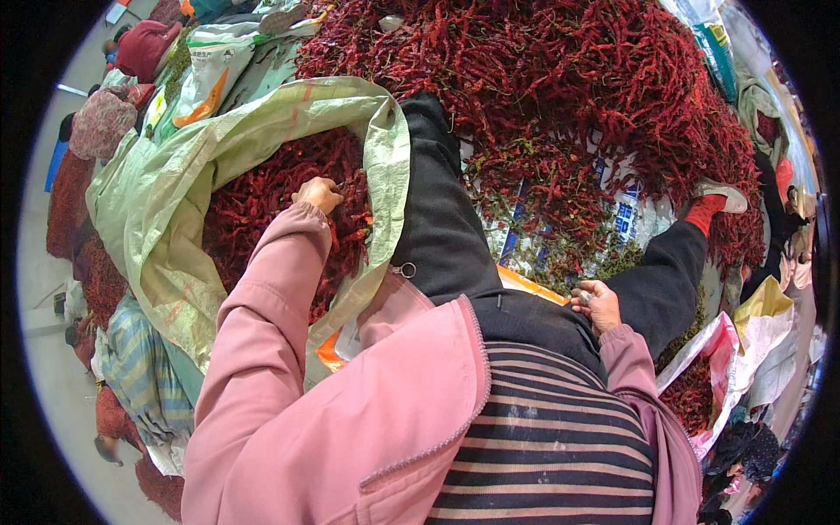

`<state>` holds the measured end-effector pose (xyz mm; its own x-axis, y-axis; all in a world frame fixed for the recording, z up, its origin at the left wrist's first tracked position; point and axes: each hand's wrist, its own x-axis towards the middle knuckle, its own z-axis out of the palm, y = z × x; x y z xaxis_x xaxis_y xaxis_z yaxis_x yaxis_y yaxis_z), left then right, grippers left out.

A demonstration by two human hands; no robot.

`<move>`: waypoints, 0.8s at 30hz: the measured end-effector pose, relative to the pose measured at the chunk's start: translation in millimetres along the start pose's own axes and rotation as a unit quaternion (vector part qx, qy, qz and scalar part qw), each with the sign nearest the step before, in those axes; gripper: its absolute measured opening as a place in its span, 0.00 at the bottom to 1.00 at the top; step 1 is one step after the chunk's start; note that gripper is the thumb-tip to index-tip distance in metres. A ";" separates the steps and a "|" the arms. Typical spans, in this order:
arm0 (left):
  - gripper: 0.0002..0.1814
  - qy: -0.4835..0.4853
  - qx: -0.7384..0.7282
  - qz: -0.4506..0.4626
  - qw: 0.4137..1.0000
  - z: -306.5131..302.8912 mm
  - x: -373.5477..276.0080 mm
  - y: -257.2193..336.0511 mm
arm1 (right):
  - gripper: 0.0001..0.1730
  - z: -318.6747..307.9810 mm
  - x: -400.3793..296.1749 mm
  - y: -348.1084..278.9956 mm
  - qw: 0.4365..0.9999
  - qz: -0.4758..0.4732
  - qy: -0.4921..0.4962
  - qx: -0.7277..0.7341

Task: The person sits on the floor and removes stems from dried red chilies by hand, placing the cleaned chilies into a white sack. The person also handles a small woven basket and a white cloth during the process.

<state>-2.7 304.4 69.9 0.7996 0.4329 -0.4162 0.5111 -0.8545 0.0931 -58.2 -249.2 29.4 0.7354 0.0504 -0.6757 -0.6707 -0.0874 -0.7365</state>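
Note:
Over the open mouth of a pale green woven sack [387,151] is my left hand [319,194], its fingers curled down toward the dried red chillies [252,216] inside. Whether it has hold of any is hidden. By my right thigh, my right hand [598,307] is half closed, with something small and greyish at its fingertips that I cannot make out. Just beyond that hand, chilli stems and loose red pods [558,226] lie scattered on a printed plastic sheet [627,223]. A large heap of dried red chillies [558,72] rises beyond my legs.
A white and orange printed bag [213,72] stands at upper left, and a white and pink sack [722,374] holding chillies at right. A striped blue-green sack [147,367] lies at left. Other people [105,121] sit along the left edge. My outstretched legs border the stems.

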 end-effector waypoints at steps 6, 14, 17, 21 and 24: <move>0.14 0.001 -0.052 0.037 0.998 11.3 0.4 -20.2 | 0.14 -2.7 1.0 2.3 1.000 -0.005 -0.004 0.012; 0.05 0.129 -0.382 0.056 0.913 -20.8 -27.3 -55.9 | 0.14 -2.3 3.8 3.2 1.000 0.000 -0.010 0.015; 0.05 0.133 -0.490 0.061 0.859 -35.1 -43.2 -65.0 | 0.14 -2.7 6.2 3.3 1.000 0.002 -0.007 0.009; 0.04 0.147 -0.563 0.029 0.813 -43.1 -65.9 -68.2 | 0.13 -4.6 7.3 5.5 1.000 -0.002 -0.009 0.008; 0.03 0.065 -0.598 0.060 0.797 -39.8 -83.1 -76.5 | 0.12 -5.4 8.3 7.1 1.000 -0.003 -0.010 0.012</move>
<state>-95.7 345.2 133.4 0.8513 0.4613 -0.2501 0.3018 -0.0405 0.9525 -56.3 -254.8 18.7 0.7370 0.0713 -0.6721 -0.6691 -0.0629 -0.7405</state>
